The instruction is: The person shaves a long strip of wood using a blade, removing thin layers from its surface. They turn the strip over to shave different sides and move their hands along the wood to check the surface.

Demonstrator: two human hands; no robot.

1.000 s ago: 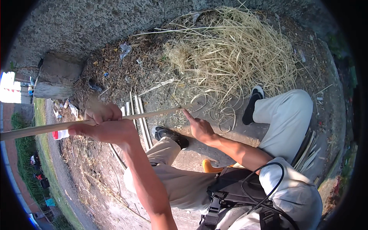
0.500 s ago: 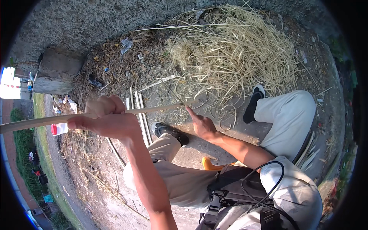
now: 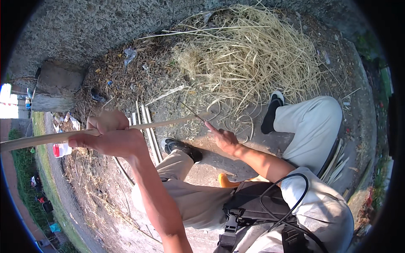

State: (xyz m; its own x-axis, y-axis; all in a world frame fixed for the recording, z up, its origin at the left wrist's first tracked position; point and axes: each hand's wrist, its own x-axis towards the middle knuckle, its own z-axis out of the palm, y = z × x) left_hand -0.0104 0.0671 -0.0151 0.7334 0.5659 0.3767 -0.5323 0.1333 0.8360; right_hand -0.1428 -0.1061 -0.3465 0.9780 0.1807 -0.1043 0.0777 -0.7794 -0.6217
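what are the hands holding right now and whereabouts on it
The left hand grips a long pale bamboo strip partway along its length. The right hand holds a thin blade at its near end.

A long bamboo strip (image 3: 84, 134) is stretched across the left half of the view, held near its middle in the left hand (image 3: 110, 134) and met at its far end by a thin blade (image 3: 192, 111) in the right hand (image 3: 223, 139). Behind the hands, a heap of shavings (image 3: 249, 63) is spread over the ground (image 3: 76, 25). More split strips (image 3: 148, 130) lie on the ground under the held one. A stone block (image 3: 55, 86) stands at far left.
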